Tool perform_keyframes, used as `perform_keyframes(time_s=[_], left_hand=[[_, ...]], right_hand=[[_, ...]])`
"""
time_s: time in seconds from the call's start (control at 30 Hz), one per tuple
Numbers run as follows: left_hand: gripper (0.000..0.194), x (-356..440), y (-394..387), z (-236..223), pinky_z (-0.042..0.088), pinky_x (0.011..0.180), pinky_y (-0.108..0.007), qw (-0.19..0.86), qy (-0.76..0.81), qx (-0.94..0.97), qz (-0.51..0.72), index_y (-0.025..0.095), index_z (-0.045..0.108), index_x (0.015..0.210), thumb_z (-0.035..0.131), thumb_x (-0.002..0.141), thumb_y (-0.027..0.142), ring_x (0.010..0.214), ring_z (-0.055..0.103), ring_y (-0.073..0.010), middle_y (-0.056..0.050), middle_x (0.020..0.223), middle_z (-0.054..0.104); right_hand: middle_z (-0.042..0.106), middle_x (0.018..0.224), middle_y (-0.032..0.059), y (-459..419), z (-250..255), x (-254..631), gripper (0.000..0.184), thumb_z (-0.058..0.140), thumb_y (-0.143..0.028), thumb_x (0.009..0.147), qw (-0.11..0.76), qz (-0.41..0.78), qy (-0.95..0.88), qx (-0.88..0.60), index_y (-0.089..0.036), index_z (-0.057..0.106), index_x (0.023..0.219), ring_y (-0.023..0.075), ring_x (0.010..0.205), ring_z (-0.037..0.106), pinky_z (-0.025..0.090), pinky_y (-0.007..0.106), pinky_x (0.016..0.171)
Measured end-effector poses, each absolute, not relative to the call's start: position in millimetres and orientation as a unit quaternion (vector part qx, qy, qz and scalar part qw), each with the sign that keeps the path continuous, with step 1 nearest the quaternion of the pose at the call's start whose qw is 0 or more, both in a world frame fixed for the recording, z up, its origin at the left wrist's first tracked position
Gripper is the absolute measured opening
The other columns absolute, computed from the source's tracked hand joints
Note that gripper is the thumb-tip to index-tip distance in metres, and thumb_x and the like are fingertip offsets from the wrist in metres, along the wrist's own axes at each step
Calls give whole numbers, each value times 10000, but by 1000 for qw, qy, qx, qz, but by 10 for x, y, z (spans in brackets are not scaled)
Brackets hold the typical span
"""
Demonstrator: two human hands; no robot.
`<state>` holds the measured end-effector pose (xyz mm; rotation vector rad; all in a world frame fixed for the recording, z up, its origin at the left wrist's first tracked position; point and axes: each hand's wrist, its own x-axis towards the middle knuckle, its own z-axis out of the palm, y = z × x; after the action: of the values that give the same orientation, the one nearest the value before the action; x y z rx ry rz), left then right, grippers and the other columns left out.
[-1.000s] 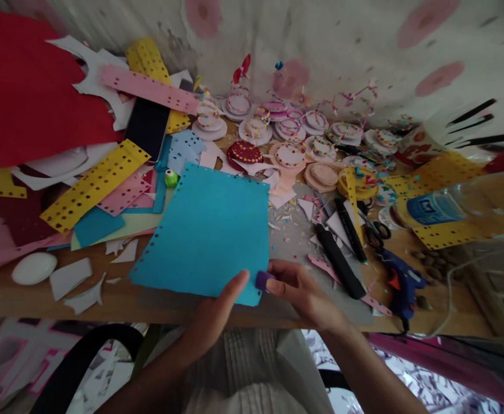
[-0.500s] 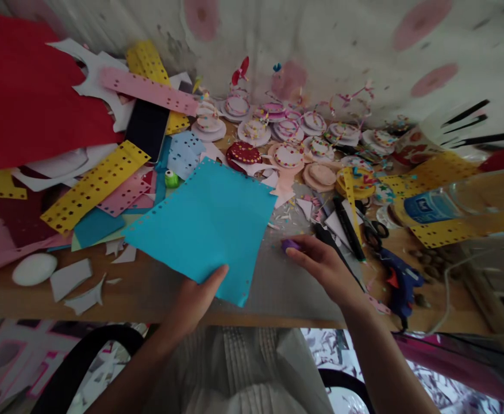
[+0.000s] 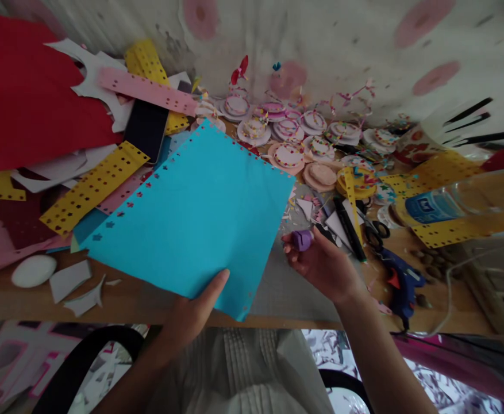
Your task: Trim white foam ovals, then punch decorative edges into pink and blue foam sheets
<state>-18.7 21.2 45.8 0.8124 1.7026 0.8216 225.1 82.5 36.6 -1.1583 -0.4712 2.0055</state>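
While the grey clothing (image 3: 252, 368) of the person fills the bottom centre of the frame, the left grip (image 3: 193, 310) pinches the lower edge of a bright blue sheet (image 3: 200, 213), thumb on top and the other fingers hidden beneath. Right of the sheet, the right grip (image 3: 324, 267) is turned partly palm up and closed on a small purple piece (image 3: 302, 240), which is apart from the sheet. The blue sheet lies across the centre, its corners pointing up, left, right and down, with small shaped holes along its upper edges and a few near the bottom corner.

Under it runs a wooden bench (image 3: 14, 302). At lower left on the bench are a white oval piece (image 3: 34, 271) and pale paper scraps (image 3: 70, 280); at lower right lies a blue glue gun (image 3: 402, 282), with scissors (image 3: 377, 231) and a black marker (image 3: 350, 227) just beyond. A punched yellow strip (image 3: 94, 187) sits left of the sheet, and a clear bottle (image 3: 480, 198) lies on its side at the right edge.

Farther off, a dark phone (image 3: 146, 127) is partly covered by a pink strip (image 3: 148, 91), beside a large red sheet (image 3: 31, 92) at upper left. Small round decorated ornaments (image 3: 288, 155) crowd the upper centre, before a pale, pink-spotted backdrop (image 3: 329, 34).
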Motion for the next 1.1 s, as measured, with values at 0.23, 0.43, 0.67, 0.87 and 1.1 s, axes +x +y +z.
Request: perform_keyframes(time_s=[0.23, 0.43, 0.67, 0.87, 1.1], left_hand=[[321, -128, 244, 543, 485, 1026, -483, 504, 717, 333, 349, 278, 716, 1014, 713, 715, 394, 1245, 532, -363, -53, 1220, 671], [330, -18, 257, 615, 471, 1057, -445, 458, 730, 356, 362, 250, 712, 1009, 719, 701, 366, 1234, 549, -337, -50, 1203, 683], [285, -29, 249, 630, 494, 1035, -416, 449, 716, 391, 364, 252, 728, 992, 708, 722, 342, 1180, 595, -319, -37, 1164, 703], [272, -40, 246, 622, 517, 1010, -406, 464, 720, 376, 355, 259, 728, 971, 724, 713, 345, 1131, 629, -304, -26, 1158, 708], [270, -50, 244, 579, 444, 1086, -455, 464, 725, 365, 354, 263, 726, 924, 727, 701, 415, 1257, 524, -345, -27, 1153, 708]], right_hand=[[681, 904, 43, 702, 424, 2188, 328, 764, -451, 722, 398, 760, -214, -467, -194, 734, 924, 127, 743, 588, 476, 221, 655], [594, 695, -2, 549, 551, 2001, 344, 777, -465, 714, 294, 754, -328, -488, -159, 691, 847, 100, 604, 503, 392, 229, 559], [569, 667, -8, 531, 616, 1947, 427, 750, -549, 703, 271, 747, -354, -494, -151, 658, 825, 98, 581, 487, 368, 240, 552], [569, 665, -5, 529, 657, 1951, 438, 717, -575, 723, 253, 731, -388, -501, -151, 668, 822, 108, 591, 496, 390, 248, 569], [578, 682, 7, 515, 670, 1947, 395, 697, -551, 758, 261, 732, -397, -488, -163, 688, 829, 114, 597, 498, 394, 253, 569]])
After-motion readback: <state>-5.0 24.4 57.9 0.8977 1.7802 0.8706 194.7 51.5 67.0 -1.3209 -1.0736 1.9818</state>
